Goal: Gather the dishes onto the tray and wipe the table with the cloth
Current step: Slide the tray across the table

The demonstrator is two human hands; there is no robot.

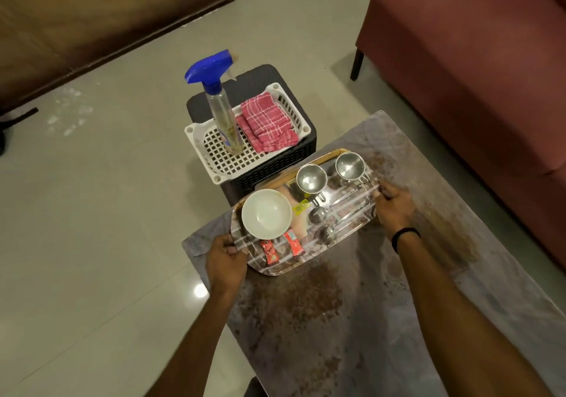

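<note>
Gathering looks done: left hand and right hand grip opposite ends of shiny rectangular steel tray at stained grey tabletop, round white bowl aboard; next, likely set tray aside, fetch pink checked cloth from white plastic basket.

The table lies open on its near half (only crumbs there). The tray fills its far corner. Beyond, a tall bottle crowds the cloth in the basket. The sofa hems the right.
</note>
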